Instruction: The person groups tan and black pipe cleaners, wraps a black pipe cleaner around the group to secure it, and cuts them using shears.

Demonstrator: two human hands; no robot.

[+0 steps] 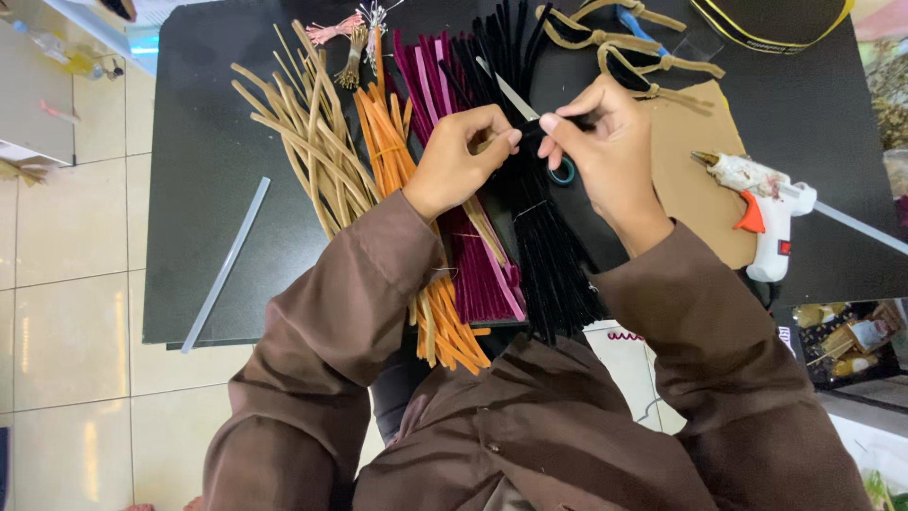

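My left hand (461, 156) and my right hand (605, 151) meet over a black table (218, 189), both pinching a short black pipe cleaner piece (558, 123) between the fingertips. Scissors (515, 96) with a teal handle ring (564, 172) lie under my hands, mostly hidden by them. Below the hands lie bundles of pipe cleaners side by side: black (553, 255), magenta (478, 260), orange (392, 151) and tan (303, 123). Brown sleeves cover both arms.
A white glue gun (768, 213) with an orange trigger lies at the right on a brown cardboard sheet (700, 189). A glue stick (227, 263) lies at the table's left. Tan and black twisted shapes (624, 43) sit at the back. Tiled floor lies to the left.
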